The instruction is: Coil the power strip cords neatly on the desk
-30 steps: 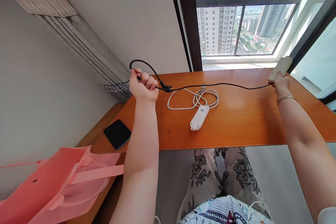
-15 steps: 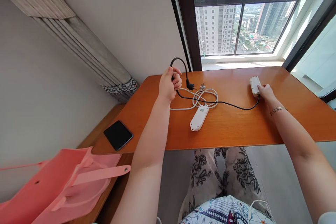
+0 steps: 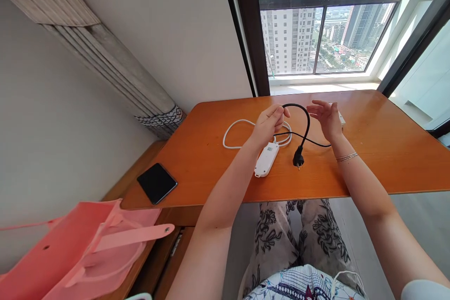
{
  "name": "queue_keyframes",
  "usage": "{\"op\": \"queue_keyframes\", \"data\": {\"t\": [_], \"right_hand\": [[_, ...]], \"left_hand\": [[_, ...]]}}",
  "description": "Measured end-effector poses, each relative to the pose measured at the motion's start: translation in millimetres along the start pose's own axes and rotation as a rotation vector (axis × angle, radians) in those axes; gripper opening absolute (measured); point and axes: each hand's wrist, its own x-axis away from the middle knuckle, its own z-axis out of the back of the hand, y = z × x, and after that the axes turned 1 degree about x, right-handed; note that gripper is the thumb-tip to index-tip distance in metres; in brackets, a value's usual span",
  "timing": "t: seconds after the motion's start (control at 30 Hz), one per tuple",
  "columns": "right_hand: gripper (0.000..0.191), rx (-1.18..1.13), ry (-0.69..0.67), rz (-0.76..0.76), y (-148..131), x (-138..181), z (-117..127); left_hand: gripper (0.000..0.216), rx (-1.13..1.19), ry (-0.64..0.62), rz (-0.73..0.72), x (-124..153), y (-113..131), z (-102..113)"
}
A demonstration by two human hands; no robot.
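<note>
- head view: worktop [image 3: 204, 168], brown, before a window [image 3: 326, 37]; cord work in hand.
- left hand [image 3: 269, 124]: fingers closed around a black cord [image 3: 308, 124], above the worktop; presumably pinched short of its end so that the last length stays free in a loop.
- black plug [image 3: 298, 156]: at the cord's end, hanging pins down, right of the left hand; its own weight appears to turn it downward.
- right hand [image 3: 326, 119]: loosely spread, grasping nothing visible; probably readied near the loop to receive or guide cord.
- white block [image 3: 341, 120]: on the worktop behind the right hand, mostly hidden; black cord runs toward it, the join out of sight.
- white power strip [image 3: 267, 159]: flat on the worktop, its white cord [image 3: 230, 127] coiled beyond, likely left aside.
- dark tablet [image 3: 157, 183]: at the worktop's left end, near a pink bag [image 3: 84, 248], seemingly out of the way.
- changes against half a second ago: left hand shifted rightward, now covering the white cord's plug; right hand off the white block and nearer the left; black plug swung from sideways to downward; tablet and bag unmoved.
</note>
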Motion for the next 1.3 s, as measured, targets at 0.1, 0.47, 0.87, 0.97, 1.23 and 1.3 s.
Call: {"op": "queue_keyframes", "data": {"t": [0.1, 0.47, 0.87, 0.97, 1.23, 1.3], "right_hand": [[0.072, -0.098, -0.320, -0.079, -11, 18, -9], [0.053, -0.024, -0.296, -0.078, 9, 31, -23], [0.048, -0.120, 0.141, -0.116, 15, 19, -7], [0.049, -0.100, -0.100, -0.151, 17, 33, -27], [0.046, -0.125, -0.494, -0.329, 16, 65, -57], [0.039, -0.113, -0.614, -0.393, 17, 69, -58]], "left_hand": [[0.039, 0.095, 0.157, -0.003, -4, 0, -3], [0.024, 0.240, 0.015, 0.070, -7, -26, -21], [0.025, 0.133, 0.030, -0.045, 3, -38, 8], [0.028, 0.242, 0.149, -0.180, 3, -40, 5], [0.056, -0.146, -0.146, -0.132, 15, -77, 4], [0.055, -0.281, -0.185, -0.119, 17, -81, 6]]}}
